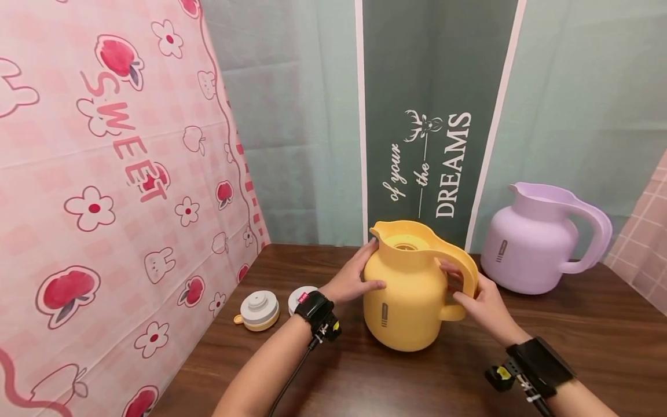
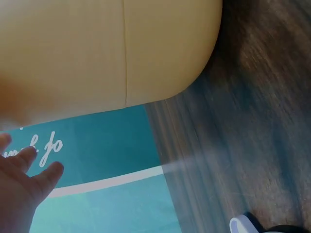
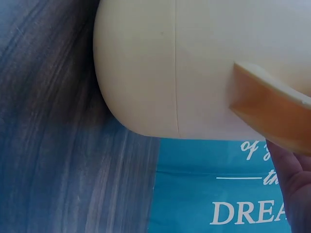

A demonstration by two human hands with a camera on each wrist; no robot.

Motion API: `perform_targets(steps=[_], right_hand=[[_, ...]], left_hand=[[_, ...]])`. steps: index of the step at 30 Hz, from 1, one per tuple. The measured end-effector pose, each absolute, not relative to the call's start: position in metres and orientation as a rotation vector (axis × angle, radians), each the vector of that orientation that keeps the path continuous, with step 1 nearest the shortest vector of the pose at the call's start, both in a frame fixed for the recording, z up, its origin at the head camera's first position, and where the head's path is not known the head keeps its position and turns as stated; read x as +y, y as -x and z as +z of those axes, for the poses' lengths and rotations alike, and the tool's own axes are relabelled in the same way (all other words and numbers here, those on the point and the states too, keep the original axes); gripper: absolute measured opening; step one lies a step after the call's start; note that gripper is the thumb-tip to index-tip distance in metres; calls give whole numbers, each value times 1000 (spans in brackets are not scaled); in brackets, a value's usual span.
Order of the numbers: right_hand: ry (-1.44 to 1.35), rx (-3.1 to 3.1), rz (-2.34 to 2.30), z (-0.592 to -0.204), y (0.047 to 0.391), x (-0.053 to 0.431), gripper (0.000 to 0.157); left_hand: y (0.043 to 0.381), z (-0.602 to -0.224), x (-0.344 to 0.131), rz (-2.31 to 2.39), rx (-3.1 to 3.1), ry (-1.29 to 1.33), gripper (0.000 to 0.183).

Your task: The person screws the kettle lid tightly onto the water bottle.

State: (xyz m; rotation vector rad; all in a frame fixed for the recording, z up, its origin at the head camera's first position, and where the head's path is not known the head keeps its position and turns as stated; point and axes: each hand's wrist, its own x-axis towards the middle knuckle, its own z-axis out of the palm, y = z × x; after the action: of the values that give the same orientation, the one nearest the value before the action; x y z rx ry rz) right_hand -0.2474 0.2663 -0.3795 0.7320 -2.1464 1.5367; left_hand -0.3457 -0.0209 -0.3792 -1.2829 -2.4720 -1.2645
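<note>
A yellow thermos jug (image 1: 403,307) without its lid stands upright on the wooden table, spout to the left and handle (image 1: 461,263) to the right. My left hand (image 1: 354,278) rests against its left side, with the thumb on the front and the other fingers toward the back. In the left wrist view that hand's fingers (image 2: 46,179) look spread and fairly straight. Around the handle is my right hand (image 1: 484,298), its thumb in front and fingers behind, reaching toward the body. The handle partly hides those fingers in the right wrist view.
A purple jug (image 1: 531,243) stands at the back right, also lidless. To the left lies a white lid with a yellow base (image 1: 257,311); a second white lid (image 1: 299,296) sits partly behind my left wrist. Printed cloths (image 1: 292,116) hang behind and beside the table.
</note>
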Motion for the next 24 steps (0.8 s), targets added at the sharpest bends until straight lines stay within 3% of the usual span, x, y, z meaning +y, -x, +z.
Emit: perform_targets(steps=[11,24], right_hand=[[-964,-2001,1705,-380,232,273,52],[-1023,-1924,1852,-384,212,274,57]], left_hand=[[306,-381,-20,-1643,-2375,1361,96],[270,-378,-28,-1425,-2482,1351,113]])
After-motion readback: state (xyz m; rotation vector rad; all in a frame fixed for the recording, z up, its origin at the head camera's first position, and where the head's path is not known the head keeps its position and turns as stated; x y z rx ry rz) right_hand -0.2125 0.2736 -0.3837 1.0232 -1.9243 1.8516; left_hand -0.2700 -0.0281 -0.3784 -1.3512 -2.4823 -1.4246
